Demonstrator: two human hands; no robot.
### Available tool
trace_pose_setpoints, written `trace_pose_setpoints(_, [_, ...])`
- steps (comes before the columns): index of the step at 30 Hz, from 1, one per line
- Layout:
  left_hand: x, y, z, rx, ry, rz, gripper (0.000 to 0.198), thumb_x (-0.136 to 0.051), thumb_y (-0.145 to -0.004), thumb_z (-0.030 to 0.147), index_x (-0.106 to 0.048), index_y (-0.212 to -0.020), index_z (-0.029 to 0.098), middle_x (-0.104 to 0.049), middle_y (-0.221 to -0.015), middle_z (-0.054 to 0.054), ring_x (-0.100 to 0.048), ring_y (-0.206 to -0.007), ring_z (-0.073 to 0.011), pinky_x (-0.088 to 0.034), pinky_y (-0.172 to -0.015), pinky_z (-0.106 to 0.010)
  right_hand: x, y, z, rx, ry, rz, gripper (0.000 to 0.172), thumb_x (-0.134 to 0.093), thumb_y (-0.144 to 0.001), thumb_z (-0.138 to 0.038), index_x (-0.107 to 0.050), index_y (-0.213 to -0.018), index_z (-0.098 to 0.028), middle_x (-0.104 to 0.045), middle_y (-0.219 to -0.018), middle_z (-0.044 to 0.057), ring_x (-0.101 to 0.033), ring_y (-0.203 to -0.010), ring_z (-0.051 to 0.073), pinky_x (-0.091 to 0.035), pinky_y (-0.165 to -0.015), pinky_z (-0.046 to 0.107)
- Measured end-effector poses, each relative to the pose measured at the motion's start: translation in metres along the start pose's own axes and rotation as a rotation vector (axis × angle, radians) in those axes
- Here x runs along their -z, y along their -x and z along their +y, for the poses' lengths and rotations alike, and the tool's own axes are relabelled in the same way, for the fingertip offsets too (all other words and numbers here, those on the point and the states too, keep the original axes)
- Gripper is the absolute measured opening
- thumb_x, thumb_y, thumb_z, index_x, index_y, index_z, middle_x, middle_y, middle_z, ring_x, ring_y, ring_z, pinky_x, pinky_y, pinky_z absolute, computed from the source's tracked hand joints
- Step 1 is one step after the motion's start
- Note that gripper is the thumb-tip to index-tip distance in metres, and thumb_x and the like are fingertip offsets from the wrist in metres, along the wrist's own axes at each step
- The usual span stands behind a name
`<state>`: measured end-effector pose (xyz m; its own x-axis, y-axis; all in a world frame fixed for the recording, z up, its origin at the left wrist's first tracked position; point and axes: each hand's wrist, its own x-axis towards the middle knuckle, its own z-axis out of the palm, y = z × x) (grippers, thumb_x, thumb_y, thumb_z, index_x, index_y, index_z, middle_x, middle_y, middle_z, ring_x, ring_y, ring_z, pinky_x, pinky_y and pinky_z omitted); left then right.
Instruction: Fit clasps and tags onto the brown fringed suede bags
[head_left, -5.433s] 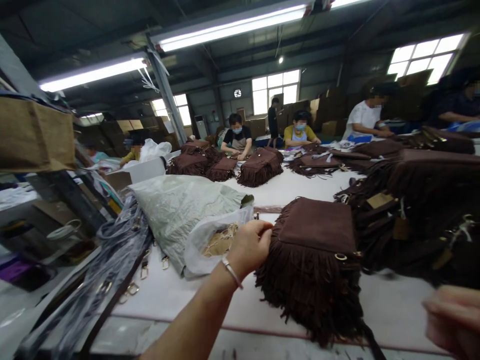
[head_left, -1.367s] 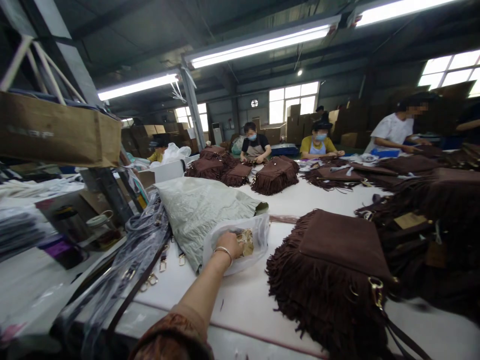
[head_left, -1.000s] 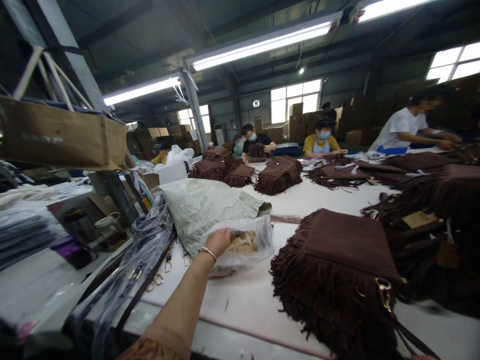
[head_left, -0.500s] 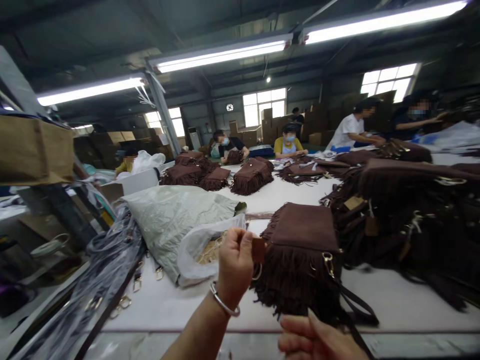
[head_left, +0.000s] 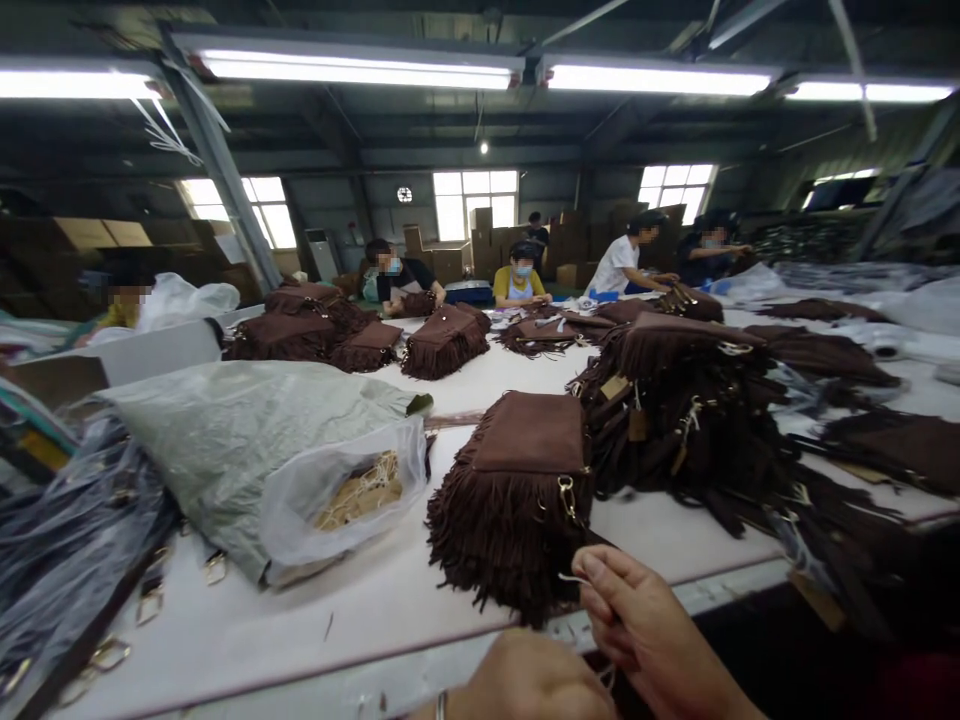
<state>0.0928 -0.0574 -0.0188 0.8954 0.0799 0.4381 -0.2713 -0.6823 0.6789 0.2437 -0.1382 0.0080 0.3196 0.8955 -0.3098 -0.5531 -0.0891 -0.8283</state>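
Observation:
A brown suede fringed bag (head_left: 517,490) lies on the white table (head_left: 375,590) right in front of me, with a brass clip (head_left: 565,495) at its right corner. My right hand (head_left: 637,625) is low at the table's near edge, fingers curled and pinching a thin white string by the bag's fringe. My left hand (head_left: 525,680) is a closed fist at the bottom edge, touching the right hand; what it holds is hidden. A clear plastic bag of tan tags with strings (head_left: 352,492) lies to the left.
A grey-green sack (head_left: 232,420) and dark straps with metal clips (head_left: 90,570) lie at the left. A big heap of brown fringed bags (head_left: 697,410) fills the right. More bags (head_left: 442,340) lie further back, where several people sit working.
My left hand reached into the plastic bag, drew out a brown tag and came back low to the near edge. My right hand came up to meet it. The view swung right.

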Motion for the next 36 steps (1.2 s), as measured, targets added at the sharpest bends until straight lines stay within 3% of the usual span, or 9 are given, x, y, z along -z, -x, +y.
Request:
trace_pose_setpoints(3, [0.024,-0.013,0.019,0.201,-0.060,0.350,0.014,-0.060,-0.090,0.029,-0.065,-0.097,0.019,-0.068,-0.085,-0.008,-0.064,-0.074,-0.0161,-0.053,-0.071,-0.026,0.002,0.005,-0.002,0.126,0.282,0.035,0.044,-0.070,-0.079,-0.060,-0.059,-0.083,-0.018,-0.035,-0.054,-0.010,-0.026,-0.046,0.004,-0.019,-0.042,0.018])
trace_pose_setpoints(5, [0.034,-0.022,0.026,0.334,-0.052,0.436,0.027,-0.065,-0.086,0.022,-0.063,-0.112,0.018,-0.068,-0.100,-0.009,-0.064,-0.080,-0.0161,-0.054,-0.074,-0.027,0.002,0.005,-0.003,0.207,0.430,0.050,0.045,-0.066,-0.081,-0.062,-0.061,-0.082,-0.017,-0.036,-0.054,-0.008,-0.031,-0.049,0.006,-0.025,-0.044,0.020])
trace_pose_setpoints(9, [0.030,-0.032,0.021,0.375,0.016,0.338,0.051,-0.072,-0.080,0.016,-0.058,-0.129,0.019,-0.069,-0.111,-0.008,-0.066,-0.092,-0.0183,-0.054,-0.085,-0.029,0.001,0.004,0.000,0.303,0.592,0.029,0.045,-0.060,-0.085,-0.062,-0.065,-0.084,-0.018,-0.049,-0.062,-0.003,-0.045,-0.058,0.011,-0.037,-0.052,0.023])
trace_pose_setpoints(14, [0.025,-0.031,0.010,0.257,-0.066,0.294,0.014,-0.063,-0.090,0.018,-0.072,-0.101,0.021,-0.072,-0.086,-0.003,-0.065,-0.077,-0.0145,-0.050,-0.073,-0.023,0.001,0.002,0.004,0.284,0.530,0.102,0.048,-0.061,-0.082,-0.065,-0.058,-0.092,-0.018,-0.047,-0.057,-0.006,-0.041,-0.051,0.009,-0.033,-0.047,0.021])
trace_pose_setpoints(22, [0.034,-0.026,0.009,0.291,-0.234,0.294,0.017,-0.051,-0.093,0.017,-0.065,-0.082,0.017,-0.062,-0.078,-0.006,-0.056,-0.071,-0.0150,-0.043,-0.064,-0.025,0.011,0.005,-0.005,0.198,0.500,-0.035,0.049,-0.049,-0.091,-0.064,-0.059,-0.101,-0.017,-0.056,-0.066,-0.003,-0.033,-0.046,0.006,-0.025,-0.042,0.020])
trace_pose_setpoints(25, [0.034,-0.026,0.010,0.321,-0.212,0.294,0.017,-0.050,-0.094,0.019,-0.062,-0.082,0.018,-0.062,-0.080,-0.005,-0.056,-0.072,-0.0148,-0.042,-0.065,-0.025,0.015,0.006,-0.011,0.360,0.766,-0.047,0.040,-0.052,-0.093,-0.055,-0.067,-0.089,-0.018,-0.061,-0.072,0.002,-0.053,-0.062,0.013,-0.043,-0.057,0.025])
trace_pose_setpoints(28, [0.033,-0.028,0.010,0.359,-0.205,0.302,0.020,-0.047,-0.096,0.022,-0.058,-0.079,0.018,-0.061,-0.077,-0.004,-0.054,-0.070,-0.0142,-0.039,-0.063,-0.025,0.017,0.004,-0.015,0.572,1.031,-0.079,0.030,-0.054,-0.094,-0.044,-0.072,-0.087,-0.021,-0.065,-0.079,0.004,-0.061,-0.077,0.017,-0.048,-0.070,0.028])
trace_pose_setpoints(32, [0.031,-0.033,0.008,0.382,-0.266,0.294,0.032,-0.041,-0.099,0.029,-0.049,-0.070,0.019,-0.055,-0.069,-0.002,-0.047,-0.061,-0.0132,-0.032,-0.057,-0.027,0.021,0.000,-0.021,0.770,1.224,-0.109,0.026,-0.054,-0.095,-0.033,-0.073,-0.081,-0.022,-0.058,-0.067,0.002,-0.057,-0.065,0.014,-0.044,-0.060,0.025])
trace_pose_setpoints(36, [0.029,-0.042,0.004,0.380,-0.265,0.299,0.040,-0.038,-0.101,0.033,-0.043,-0.063,0.019,-0.048,-0.060,0.001,-0.040,-0.055,-0.0119,-0.026,-0.054,-0.028,0.024,-0.003,-0.029,0.784,1.246,-0.147,0.025,-0.054,-0.096,-0.032,-0.076,-0.089,-0.023,-0.059,-0.066,0.002,-0.059,-0.063,0.014,-0.044,-0.058,0.025])
